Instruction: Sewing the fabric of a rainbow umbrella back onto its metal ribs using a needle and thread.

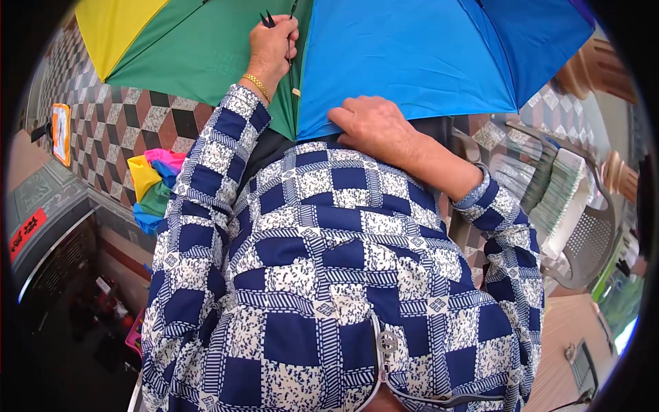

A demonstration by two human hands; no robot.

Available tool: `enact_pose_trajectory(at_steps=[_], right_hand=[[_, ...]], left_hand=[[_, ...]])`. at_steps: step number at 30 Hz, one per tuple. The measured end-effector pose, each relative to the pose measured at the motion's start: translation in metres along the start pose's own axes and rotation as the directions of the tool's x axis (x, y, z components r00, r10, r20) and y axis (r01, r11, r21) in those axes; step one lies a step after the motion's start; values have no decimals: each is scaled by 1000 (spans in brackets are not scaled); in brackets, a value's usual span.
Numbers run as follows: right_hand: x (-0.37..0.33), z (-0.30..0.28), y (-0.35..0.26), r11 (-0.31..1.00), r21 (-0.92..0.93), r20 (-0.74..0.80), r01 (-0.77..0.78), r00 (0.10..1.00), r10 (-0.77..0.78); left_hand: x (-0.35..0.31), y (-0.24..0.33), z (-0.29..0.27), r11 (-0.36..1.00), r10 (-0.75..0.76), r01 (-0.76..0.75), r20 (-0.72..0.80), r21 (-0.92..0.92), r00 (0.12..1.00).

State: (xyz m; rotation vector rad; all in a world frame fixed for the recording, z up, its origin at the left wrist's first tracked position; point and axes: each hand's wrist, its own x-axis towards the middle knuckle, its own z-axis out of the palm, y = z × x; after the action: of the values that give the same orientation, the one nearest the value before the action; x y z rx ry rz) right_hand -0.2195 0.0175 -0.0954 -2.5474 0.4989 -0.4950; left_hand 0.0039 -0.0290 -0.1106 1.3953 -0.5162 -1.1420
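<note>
An open umbrella point(405, 62) with yellow, green and blue panels spreads across the top, its inner side and thin dark ribs toward me. My left hand point(272, 47) is closed at the green panel point(206, 58), fingertips pinched at a dark rib. From that same hand stick out the two dark points of a small black tool point(267, 20); its handle is hidden, so I cannot tell its kind. Curled over the lower edge of the light blue panel is my right hand point(376, 128), fingers closed at the fabric and partly hidden. A small pale piece point(296, 92) sits on the rib below my left hand.
Bundled colourful cloth point(156, 187) lies on the patterned tile floor point(130, 127) to the left. A grey plastic chair point(589, 240) at the right bears a bundle of thin rods point(557, 199). A dark open-fronted cabinet point(68, 275) is at lower left, a wooden tabletop point(556, 343) at lower right.
</note>
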Motion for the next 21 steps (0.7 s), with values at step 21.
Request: enact_pose_trajectory(at_steps=[21], right_hand=[[-10,-15,7,995,87,15,-51,999,50]], left_hand=[[-4,10,32,973,103,-100,-2,207,995]])
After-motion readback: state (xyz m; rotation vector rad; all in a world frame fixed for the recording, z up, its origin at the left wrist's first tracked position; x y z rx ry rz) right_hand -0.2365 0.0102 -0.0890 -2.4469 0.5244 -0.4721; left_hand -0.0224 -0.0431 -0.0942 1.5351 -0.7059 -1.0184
